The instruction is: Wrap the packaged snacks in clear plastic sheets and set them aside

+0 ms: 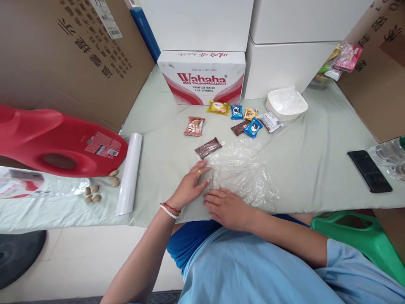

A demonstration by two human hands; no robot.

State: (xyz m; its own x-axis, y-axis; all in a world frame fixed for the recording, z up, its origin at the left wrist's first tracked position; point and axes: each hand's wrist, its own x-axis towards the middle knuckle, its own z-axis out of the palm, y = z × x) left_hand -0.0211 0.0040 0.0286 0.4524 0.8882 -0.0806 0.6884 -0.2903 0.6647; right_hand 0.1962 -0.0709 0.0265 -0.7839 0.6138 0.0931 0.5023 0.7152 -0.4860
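Pale green cloth-covered table [303,169]: clear crinkled plastic film [247,169] lies spread on it, in front of the person. 2 hands at the film's near left edge. Right hand [229,209]: palm down on the near edge, fingers extended; undersides hidden, so I cannot tell whether plastic is pinched. Left hand [191,181]: loose, thumb apart from fingers, no grip seen; a fingertip reaches just beside 1 dark brown wrapped bar [209,147].

Judgement: step in hand looks like smoothing the film or feeling out its edge. Continuing would call for 1 hand pinning, the other lifting with a light fingertip; thin plastic probably clings and folds back.

Surroundings, by size: stacked white boxes [196,25] at the back; red jug [79,133] on its side, left; Wahaha carton [202,80]; white roll [129,175] beside the jug; white bowl [284,115]; phone [370,171], well to the right; 7 other small wrapped packets [194,126] beyond the film; nuts [95,198] by the jug.

Obstruction: only the bar, at the film's far left edge, crowds the work.
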